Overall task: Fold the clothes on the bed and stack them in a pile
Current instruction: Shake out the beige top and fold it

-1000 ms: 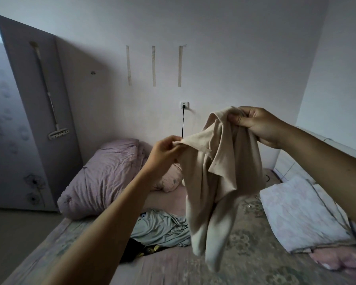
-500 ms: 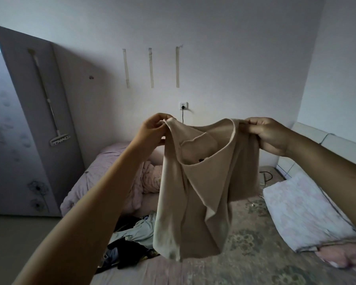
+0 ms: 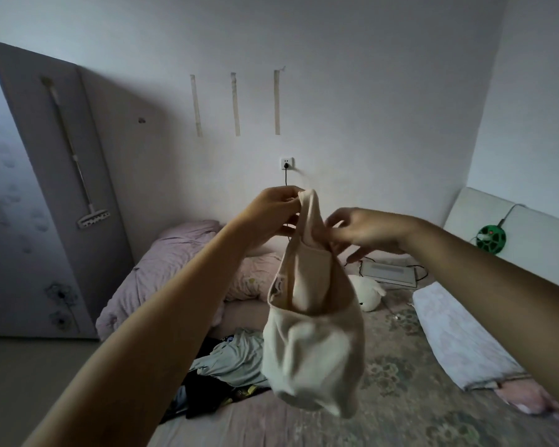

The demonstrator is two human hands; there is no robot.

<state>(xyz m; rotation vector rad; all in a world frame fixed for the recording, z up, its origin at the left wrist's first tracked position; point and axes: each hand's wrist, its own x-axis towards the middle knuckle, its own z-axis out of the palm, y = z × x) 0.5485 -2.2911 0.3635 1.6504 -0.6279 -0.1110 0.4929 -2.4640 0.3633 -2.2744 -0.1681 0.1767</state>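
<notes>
A beige garment (image 3: 310, 343) hangs in the air above the bed (image 3: 400, 398), bunched into a narrow bundle. My left hand (image 3: 271, 214) pinches its top edge. My right hand (image 3: 365, 233) is right beside it, its fingers pinching the cloth a little lower. A heap of unfolded clothes (image 3: 226, 366), pale green and black, lies on the bed below my left forearm.
A purple quilt (image 3: 162, 272) and pink pillow (image 3: 255, 275) lie at the head of the bed. A flowered pillow (image 3: 459, 337) sits on the right, a white plush toy (image 3: 368, 295) and a flat white device (image 3: 388, 272) behind. A wardrobe (image 3: 29, 204) stands left.
My hands have come together, from holding the garment spread wide to holding it bunched at one point. The view has lifted and shows more of the bed's head.
</notes>
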